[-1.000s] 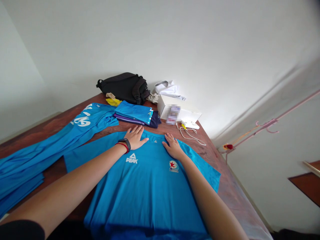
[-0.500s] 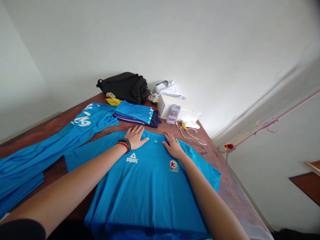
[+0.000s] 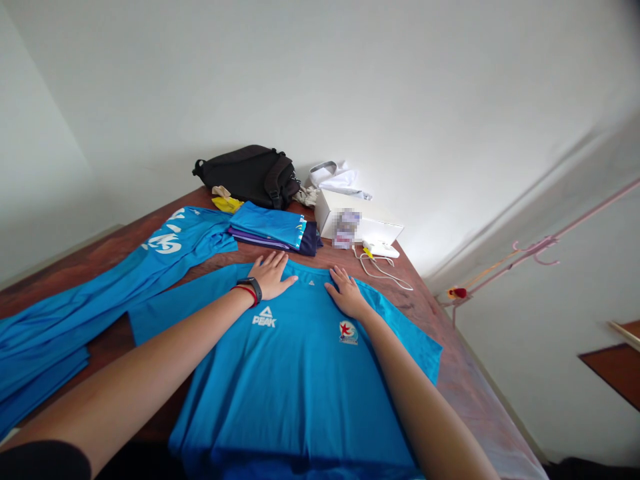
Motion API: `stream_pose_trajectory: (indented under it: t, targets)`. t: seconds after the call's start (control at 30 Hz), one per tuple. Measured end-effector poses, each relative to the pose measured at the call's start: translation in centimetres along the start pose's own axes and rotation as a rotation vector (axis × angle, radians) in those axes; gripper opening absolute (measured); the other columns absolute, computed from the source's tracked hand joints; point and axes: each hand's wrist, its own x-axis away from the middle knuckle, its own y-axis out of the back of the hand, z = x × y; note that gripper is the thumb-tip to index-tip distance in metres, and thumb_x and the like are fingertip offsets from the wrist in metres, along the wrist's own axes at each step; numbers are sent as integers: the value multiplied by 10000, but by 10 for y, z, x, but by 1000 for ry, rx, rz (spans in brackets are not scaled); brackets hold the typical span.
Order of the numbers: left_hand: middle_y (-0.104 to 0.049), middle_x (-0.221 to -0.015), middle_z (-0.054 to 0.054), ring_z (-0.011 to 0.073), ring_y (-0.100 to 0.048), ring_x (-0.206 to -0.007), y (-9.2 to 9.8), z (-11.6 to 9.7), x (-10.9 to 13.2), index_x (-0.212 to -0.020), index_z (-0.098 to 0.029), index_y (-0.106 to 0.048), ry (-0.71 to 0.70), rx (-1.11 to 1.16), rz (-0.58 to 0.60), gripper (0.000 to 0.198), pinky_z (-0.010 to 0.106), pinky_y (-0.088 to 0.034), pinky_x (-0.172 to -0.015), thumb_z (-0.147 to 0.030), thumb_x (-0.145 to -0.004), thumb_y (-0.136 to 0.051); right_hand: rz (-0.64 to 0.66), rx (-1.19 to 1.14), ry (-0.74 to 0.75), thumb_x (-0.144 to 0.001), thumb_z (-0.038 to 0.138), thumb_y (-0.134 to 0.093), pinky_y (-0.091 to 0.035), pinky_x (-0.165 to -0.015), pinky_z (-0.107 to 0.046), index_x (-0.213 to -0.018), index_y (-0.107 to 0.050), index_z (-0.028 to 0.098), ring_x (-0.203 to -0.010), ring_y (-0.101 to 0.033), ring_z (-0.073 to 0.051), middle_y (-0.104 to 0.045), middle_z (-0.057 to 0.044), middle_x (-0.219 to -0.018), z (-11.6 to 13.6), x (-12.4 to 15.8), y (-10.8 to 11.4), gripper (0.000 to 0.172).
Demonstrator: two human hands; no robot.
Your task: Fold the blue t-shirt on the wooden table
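— Dark wooden table (image 3: pixel 107 327) beneath us, and our blue T-shirt (image 3: pixel 300 380) lies spread on it, front up, collar toward the far side. Beside it we have a long pile of blue garments (image 3: pixel 60 333), and a folded stack of clothes (image 3: pixel 267 227) sits just past the neckline.

— And our hands? Are they gripping anything?

— Neither pinches anything. Our left hand (image 3: pixel 270 277) and right hand (image 3: pixel 347 293) lie open on the shirt, either side of the collar, fingers spread.

— Then we'd do best keeping both palms flat and pressing evenly, so the fabric lies smooth without dragging the neckline askew.

— What differs from the earlier view?

— Barely anything. Our hands and the shirt sit where they did; only the view has drifted slightly. The black wristband (image 3: pixel 253 287) and red string (image 3: pixel 244 291) on our left wrist sit just above the white PEAK logo (image 3: pixel 264 318).
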Motion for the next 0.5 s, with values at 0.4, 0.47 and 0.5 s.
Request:
stream_pose_trajectory:
  t: [0.4,0.47,0.5]
  targets:
    - [-257,-1640,91,311,-219,-1510,2,1,-1,-1560,-192,-327,3,27,8,772,534,-190,-1195,-664,-950,-328,2,-15,8,-1012,523,-376,-141,-1228,-505,-1568,-323,203,-1537,-130,-265,-224,-75,-1652,1,0,4,643]
    - [-263,-1638,91,310,-219,-1509,3,2,-1,-1554,-184,-339,0,27,11,780,539,-195,-1194,-672,-946,-334,2,-17,9,-1011,518,-384,-144,-1227,-505,-1564,-333,197,-1535,-139,-268,-234,-81,-1648,1,0,4,641]
    - [-264,-1637,92,310,-219,-1510,3,2,-1,-1553,-179,-340,-1,25,13,783,540,-198,-1194,-673,-946,-335,0,-14,8,-1012,513,-386,-142,-1228,-505,-1562,-336,192,-1535,-141,-269,-237,-83,-1647,1,0,4,638]
